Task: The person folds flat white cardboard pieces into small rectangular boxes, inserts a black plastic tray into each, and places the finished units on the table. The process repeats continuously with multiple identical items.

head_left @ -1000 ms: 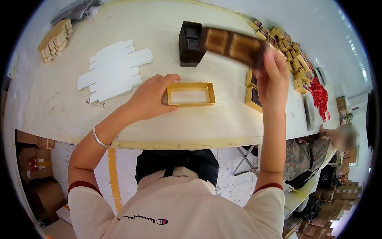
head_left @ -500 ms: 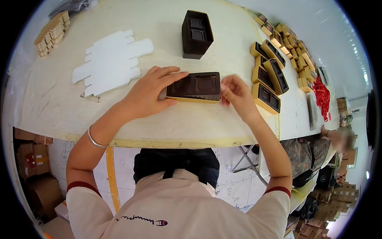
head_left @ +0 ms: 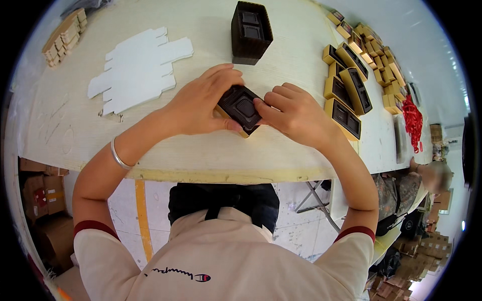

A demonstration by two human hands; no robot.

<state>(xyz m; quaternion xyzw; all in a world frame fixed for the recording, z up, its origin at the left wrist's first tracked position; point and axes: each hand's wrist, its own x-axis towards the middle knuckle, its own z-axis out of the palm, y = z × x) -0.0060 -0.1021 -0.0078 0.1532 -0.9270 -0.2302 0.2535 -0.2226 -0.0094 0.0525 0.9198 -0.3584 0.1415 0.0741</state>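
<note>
Head | left hand clasps box | right hand curled, tray hold unclear | lettered shirt

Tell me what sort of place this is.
Probably a small packing workshop. A long off-white table bears piled small rectangular gold boxes and a flat white notched stack, while brown cardboard cartons stand stacked at lower right.

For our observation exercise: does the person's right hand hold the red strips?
No, the right hand touches the dark tray; the red strips lie at far right.
</note>
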